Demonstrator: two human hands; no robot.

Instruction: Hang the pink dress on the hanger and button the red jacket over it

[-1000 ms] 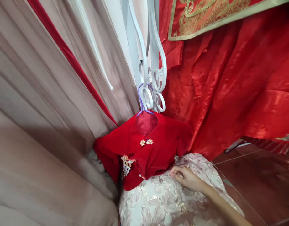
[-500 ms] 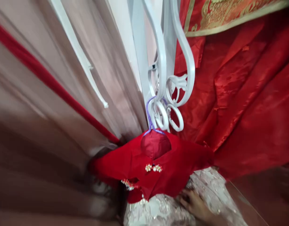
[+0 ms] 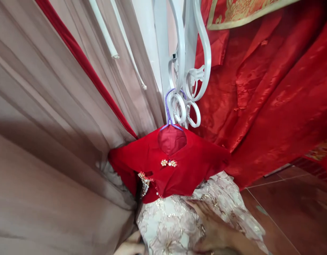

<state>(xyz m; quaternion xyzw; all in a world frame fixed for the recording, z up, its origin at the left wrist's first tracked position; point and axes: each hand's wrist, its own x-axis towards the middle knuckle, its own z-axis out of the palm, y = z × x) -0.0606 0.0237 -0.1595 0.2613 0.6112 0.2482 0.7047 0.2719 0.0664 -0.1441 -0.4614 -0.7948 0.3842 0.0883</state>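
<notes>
A red velvet garment [image 3: 176, 173] with pearl flower clasps hangs from a purple hanger [image 3: 167, 106], hooked on a white scrolled metal stand [image 3: 181, 53]. Below the red cloth hangs a pale floral dress [image 3: 168, 226] with shiny thread. My right hand [image 3: 214, 226] lies on the dress under the red hem, its fingertips partly hidden by the fabric. At the bottom edge, my left hand [image 3: 131, 246] touches the dress's left side, mostly cut off by the frame; its grip is unclear.
Beige curtains [image 3: 46, 148] with a red strip and white cords fill the left. Shiny red garments [image 3: 275, 106] hang at the right, beneath a gold-patterned piece [image 3: 245, 12]. Reddish floor tiles [image 3: 293, 209] show at the lower right.
The view has shifted, so the red garment and stand sit higher. My left hand has come into view at the bottom. More of my right hand and of the dress shows.
</notes>
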